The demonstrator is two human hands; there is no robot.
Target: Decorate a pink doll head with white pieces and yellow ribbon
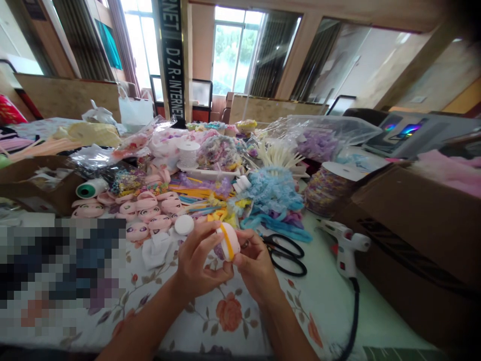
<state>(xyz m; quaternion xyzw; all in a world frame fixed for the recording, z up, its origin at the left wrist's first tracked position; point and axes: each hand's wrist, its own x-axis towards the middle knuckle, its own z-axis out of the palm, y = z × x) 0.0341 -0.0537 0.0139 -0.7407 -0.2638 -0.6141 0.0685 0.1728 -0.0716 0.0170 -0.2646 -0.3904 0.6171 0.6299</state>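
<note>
Both my hands hold a small rounded doll head (pixel 232 239), pale pink and white with an orange-yellow band around it, above the flowered tablecloth. My left hand (pixel 195 258) grips it from the left, its fingers over the top and the thumb below. From the right, my right hand (pixel 258 268) pinches its edge between thumb and fingers. Black-handled scissors (pixel 287 254) lie just right of my right hand. Left of my hands are a white round lid-like piece (pixel 184 225), a crumpled white piece (pixel 156 249) and several pink doll heads (pixel 149 214) with drawn faces.
A white glue gun (pixel 346 248) with a black cord lies at the right beside a big cardboard box (pixel 421 245). Blue ruffled trim (pixel 274 190), a spool of multicoloured trim (pixel 326 188) and a white spool (pixel 188 154) stand behind. An open brown box (pixel 26 183) is at the left.
</note>
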